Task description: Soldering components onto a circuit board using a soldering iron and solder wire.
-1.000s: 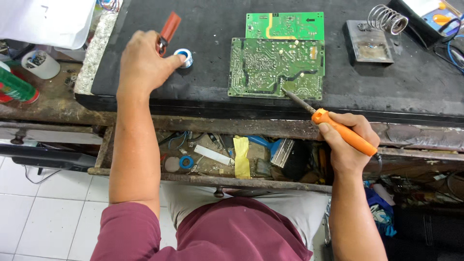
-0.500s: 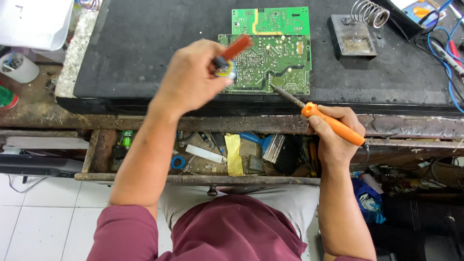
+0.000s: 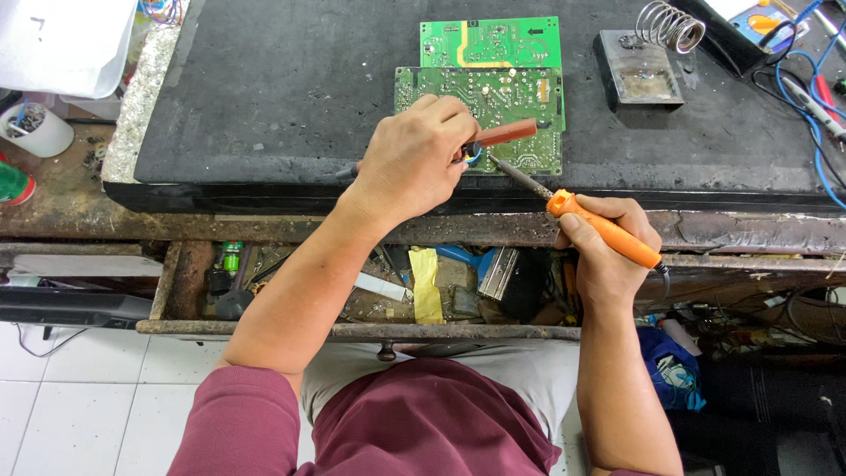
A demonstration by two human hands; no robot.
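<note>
The right hand [image 3: 608, 242], nearest the viewer, was closed around the orange soldering iron [image 3: 604, 231], its tip angled up to the near edge of the green circuit board [image 3: 511, 106]. Beyond it, the left hand [image 3: 414, 159] gripped a brown-handled tool [image 3: 505, 132] over that same edge, presumably to meet the iron. That tool's working end was hidden behind the fingers.

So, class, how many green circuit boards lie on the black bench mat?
2: one circuit board at the mat's far edge, another circuit board just nearer, partly covered by the left hand.
</note>
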